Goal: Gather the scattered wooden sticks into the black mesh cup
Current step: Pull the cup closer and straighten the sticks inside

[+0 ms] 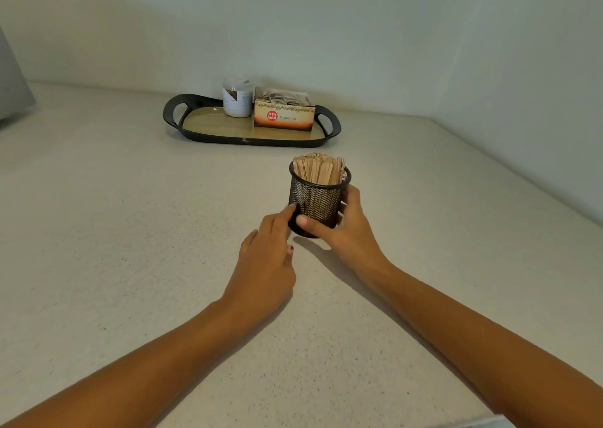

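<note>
The right hand has its grip clamped round the black mesh cup, full of wooden sticks, on the surface, while the left hand, grip apart, touches its side, so a stray nudge could tip it and spill them.

Black mesh cup stands upright, packed with wooden sticks.

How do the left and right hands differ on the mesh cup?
The right hand wraps the black mesh cup, thumb across its front; the left hand only touches its side with a straight fingertip. The right hand sits at the cup's right, the left hand at its lower left. Both meet the cup's lower half.
</note>
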Action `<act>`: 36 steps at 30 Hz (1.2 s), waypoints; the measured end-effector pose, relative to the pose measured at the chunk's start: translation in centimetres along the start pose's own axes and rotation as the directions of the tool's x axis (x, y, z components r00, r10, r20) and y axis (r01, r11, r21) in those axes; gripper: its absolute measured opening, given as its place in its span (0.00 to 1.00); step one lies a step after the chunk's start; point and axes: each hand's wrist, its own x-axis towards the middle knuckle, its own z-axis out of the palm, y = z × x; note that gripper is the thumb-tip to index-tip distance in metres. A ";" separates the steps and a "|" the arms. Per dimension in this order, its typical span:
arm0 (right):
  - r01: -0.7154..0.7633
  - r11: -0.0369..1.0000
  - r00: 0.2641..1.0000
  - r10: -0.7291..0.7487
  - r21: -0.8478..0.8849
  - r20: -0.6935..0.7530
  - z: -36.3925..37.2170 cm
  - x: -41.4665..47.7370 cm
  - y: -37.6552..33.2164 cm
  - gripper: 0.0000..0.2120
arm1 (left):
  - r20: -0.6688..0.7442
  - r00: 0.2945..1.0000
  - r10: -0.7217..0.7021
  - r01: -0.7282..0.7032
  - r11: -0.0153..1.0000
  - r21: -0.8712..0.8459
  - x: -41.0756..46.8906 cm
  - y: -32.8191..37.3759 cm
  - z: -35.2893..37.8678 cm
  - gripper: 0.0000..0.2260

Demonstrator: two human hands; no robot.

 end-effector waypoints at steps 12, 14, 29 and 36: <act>0.036 0.992 0.993 -0.049 -0.121 -0.111 1.3 3.8 -0.4 0.44 | 0.009 1.000 -0.001 -0.002 0.967 0.254 1.5 -2.5 -2.8 0.19; 0.064 0.991 0.995 -0.073 -0.119 -0.075 1.6 3.9 -1.0 0.44 | 0.026 1.000 -0.014 0.005 0.953 0.303 1.8 -2.7 -2.7 0.19; 0.059 0.992 0.998 -0.060 -0.114 -0.007 2.5 6.9 -2.4 0.47 | 0.020 1.000 0.003 -0.011 0.916 0.401 1.8 -3.1 -2.1 0.19; -0.013 0.999 0.987 0.005 -0.050 -0.160 1.9 9.7 -3.9 0.47 | 0.060 0.998 -0.026 -0.003 0.894 0.448 1.8 -3.1 -1.9 0.22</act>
